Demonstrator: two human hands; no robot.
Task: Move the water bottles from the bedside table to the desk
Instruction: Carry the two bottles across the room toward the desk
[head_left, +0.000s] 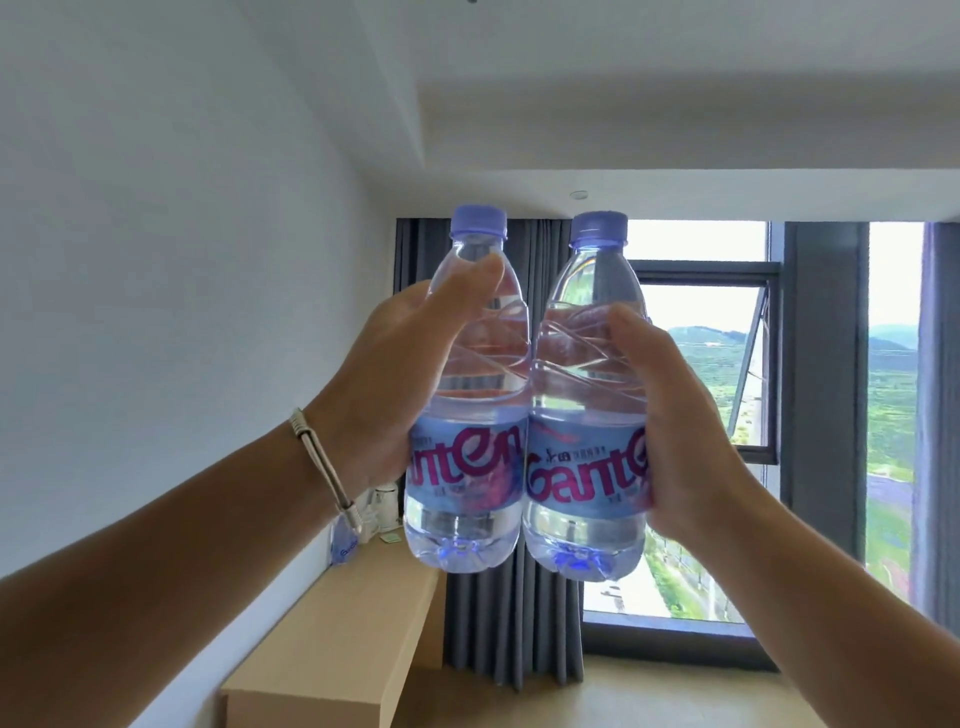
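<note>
The left hand (395, 384) grips the left bottle (470, 389), fingers curled round its body from the outer side, thumb across the upper shoulder. The right hand (670, 415) grips the right bottle (587, 395) in the same way from the opposite side. Both bottles are upright, capped, filled, and held in the air at eye level with their sides touching. Neither rests on anything.

Below and beyond the left bottle, a long wooden surface (332, 639) runs along the left wall; this is judged to be the desk. At its far end stand a white kettle (384, 496) and small items, with another bottle (345, 543) partly hidden behind the left wrist. Beyond are grey curtains (519, 623) and a window (701, 332).

Step in hand: carry, then set down.
- Keep each bottle vertical, with a firm grip on the label band, since thin walls are likely to flex.
- Lower both bottles toward the bare near part of the surface, away from its front edge.
- Separate the bottles before contact so that neither tips the other.
- Seat each base flat, then release the grip
</note>
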